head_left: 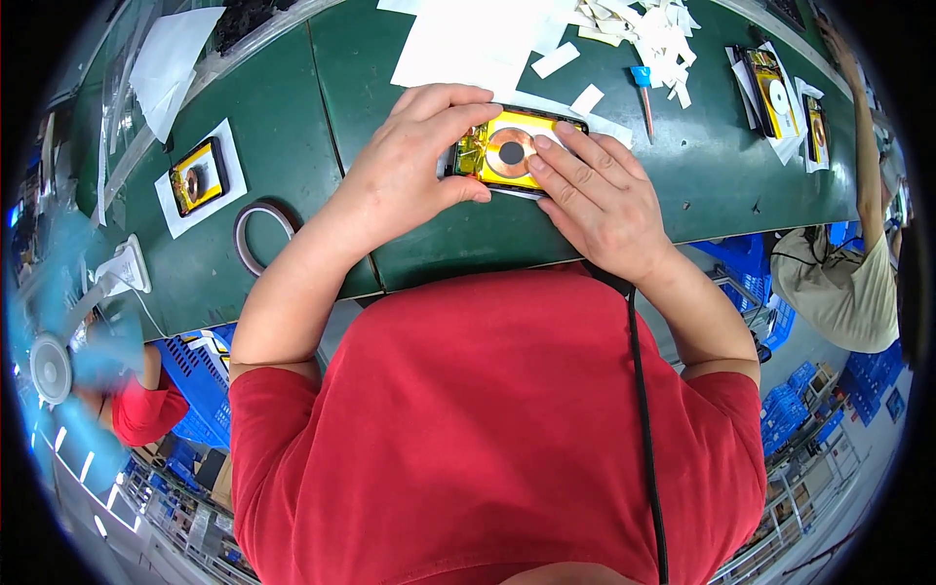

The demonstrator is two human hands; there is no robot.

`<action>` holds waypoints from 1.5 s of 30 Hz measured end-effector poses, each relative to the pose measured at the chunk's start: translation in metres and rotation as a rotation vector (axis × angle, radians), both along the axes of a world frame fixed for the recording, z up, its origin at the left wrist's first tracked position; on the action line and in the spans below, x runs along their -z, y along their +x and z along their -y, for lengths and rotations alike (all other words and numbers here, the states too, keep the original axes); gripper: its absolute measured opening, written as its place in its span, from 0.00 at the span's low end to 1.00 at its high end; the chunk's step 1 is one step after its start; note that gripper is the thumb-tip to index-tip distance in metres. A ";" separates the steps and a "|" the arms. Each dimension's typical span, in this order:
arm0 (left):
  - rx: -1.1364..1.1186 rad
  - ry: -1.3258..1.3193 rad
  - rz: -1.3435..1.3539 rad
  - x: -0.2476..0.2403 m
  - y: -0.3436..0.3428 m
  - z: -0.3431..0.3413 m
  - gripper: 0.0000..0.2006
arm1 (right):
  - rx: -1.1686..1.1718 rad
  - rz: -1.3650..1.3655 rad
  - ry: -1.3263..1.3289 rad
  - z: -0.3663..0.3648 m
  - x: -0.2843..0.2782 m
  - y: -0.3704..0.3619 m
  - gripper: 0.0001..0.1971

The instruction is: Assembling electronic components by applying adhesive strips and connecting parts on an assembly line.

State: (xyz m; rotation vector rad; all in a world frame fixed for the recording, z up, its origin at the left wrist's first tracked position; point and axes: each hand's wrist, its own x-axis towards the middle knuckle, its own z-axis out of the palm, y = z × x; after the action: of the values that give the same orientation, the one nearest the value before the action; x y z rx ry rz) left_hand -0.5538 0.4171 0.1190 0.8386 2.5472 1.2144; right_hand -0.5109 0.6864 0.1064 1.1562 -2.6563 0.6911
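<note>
On the green table before me lies an open flat black-cased device with a yellow battery-like body and a round copper coil with a dark centre. My left hand grips its left end, the thumb along the near edge and the index finger along the far edge. My right hand lies with fingers stretched out over the device's right part, fingertips beside the coil. That part is hidden beneath the fingers. White paper shows partly under the device.
A similar device on white paper and a tape roll lie left. Paper sheets, loose white strips and a blue-handled screwdriver lie beyond my hands. More devices are right, near another person's arm. A blue fan stands left.
</note>
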 end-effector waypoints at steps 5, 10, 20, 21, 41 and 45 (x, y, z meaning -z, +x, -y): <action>0.001 -0.018 -0.016 -0.001 0.000 0.000 0.40 | -0.008 -0.025 0.077 0.002 -0.004 0.004 0.28; -0.007 -0.036 -0.064 -0.001 0.001 0.000 0.35 | -0.030 0.049 0.070 0.000 -0.007 0.003 0.29; 0.041 -0.240 -0.187 -0.015 0.009 -0.006 0.31 | -0.048 -0.028 0.081 0.000 -0.005 0.007 0.21; 0.050 -0.301 -0.231 -0.016 0.010 -0.006 0.31 | -0.047 -0.027 0.082 0.000 -0.006 0.005 0.21; 0.023 -0.398 -0.359 -0.021 0.010 -0.004 0.29 | -0.030 -0.026 0.132 0.015 -0.016 -0.013 0.31; -0.005 -0.360 -0.373 -0.023 0.018 -0.007 0.30 | -0.013 -0.013 0.094 0.015 -0.011 -0.013 0.31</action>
State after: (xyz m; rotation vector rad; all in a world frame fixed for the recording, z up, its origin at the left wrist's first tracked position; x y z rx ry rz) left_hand -0.5359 0.4239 0.1425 1.0457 2.9293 0.6069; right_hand -0.5238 0.6711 0.1179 1.1976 -2.6989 0.5643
